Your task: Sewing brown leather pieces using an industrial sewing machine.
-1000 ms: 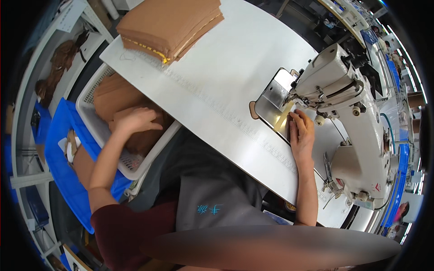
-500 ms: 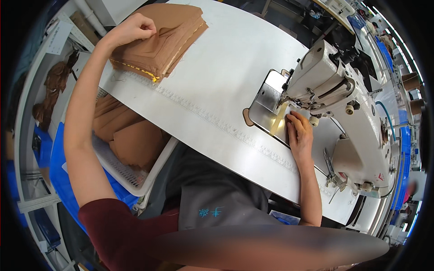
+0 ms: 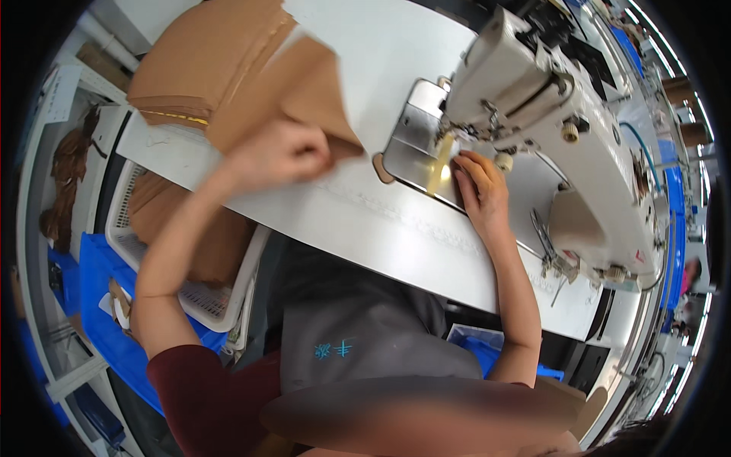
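- Below and left of the left hand (image 3: pixel 278 154), a white basket (image 3: pixel 245 286) holds brown cloth pieces (image 3: pixel 221 251).
- Beyond that hand, a brown stack (image 3: pixel 202 53) lies on the white surface (image 3: pixel 365 46).
- At the left hand, blurred fingers curl closed on a brown panel (image 3: pixel 304 91).
- Just left of the right hand (image 3: pixel 485 190), whose grip I cannot tell, a yellow strip (image 3: pixel 439 167) reaches toward the sewing machine (image 3: pixel 491 76).

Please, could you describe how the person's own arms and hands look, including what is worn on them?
The left hand and right hand are bare, with no gloves. Both wrists show no watch or bracelet. A plain, short, dark red sleeve ends above the left elbow; the right sleeve is not visible. Blur leaves rings on the left hand uncertain.
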Action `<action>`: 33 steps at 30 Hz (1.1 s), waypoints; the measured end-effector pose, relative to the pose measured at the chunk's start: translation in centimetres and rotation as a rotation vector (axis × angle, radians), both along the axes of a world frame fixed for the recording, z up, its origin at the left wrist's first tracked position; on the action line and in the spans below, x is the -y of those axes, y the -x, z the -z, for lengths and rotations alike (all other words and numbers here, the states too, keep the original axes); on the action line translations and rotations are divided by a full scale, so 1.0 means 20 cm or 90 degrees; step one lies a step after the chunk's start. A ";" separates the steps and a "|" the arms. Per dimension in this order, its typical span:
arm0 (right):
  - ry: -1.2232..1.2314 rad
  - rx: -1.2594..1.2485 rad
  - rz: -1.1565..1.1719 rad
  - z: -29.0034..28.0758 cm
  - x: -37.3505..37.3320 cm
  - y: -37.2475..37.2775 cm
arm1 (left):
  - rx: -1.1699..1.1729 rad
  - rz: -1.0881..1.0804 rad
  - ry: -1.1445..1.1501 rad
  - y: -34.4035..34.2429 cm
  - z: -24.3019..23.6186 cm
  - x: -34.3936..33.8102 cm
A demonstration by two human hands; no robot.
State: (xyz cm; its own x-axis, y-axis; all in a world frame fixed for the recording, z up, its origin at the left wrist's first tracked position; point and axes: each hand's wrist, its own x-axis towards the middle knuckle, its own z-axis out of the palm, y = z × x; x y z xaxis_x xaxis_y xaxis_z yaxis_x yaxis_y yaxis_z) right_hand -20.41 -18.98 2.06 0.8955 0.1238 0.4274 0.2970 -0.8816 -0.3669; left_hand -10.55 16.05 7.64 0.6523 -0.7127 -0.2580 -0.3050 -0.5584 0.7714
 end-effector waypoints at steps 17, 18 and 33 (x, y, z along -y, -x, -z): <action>0.087 0.086 -0.253 0.02 -0.24 0.19 | 0.473 0.013 0.132 0.73 0.31 0.10; 0.080 0.082 -0.243 0.01 -0.24 0.18 | 0.469 0.018 0.132 0.70 0.28 0.09; 0.079 0.069 -0.196 0.02 -0.21 0.19 | 0.143 0.066 0.052 -0.24 0.11 0.56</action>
State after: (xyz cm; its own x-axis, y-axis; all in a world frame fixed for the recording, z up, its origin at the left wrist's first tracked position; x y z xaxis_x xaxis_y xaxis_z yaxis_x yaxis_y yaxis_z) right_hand -24.19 -14.77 1.67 0.7586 0.4381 0.4823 0.5873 -0.7804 -0.2148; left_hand -5.80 4.91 5.47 0.6088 -0.7915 -0.0543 -0.5258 -0.4538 0.7194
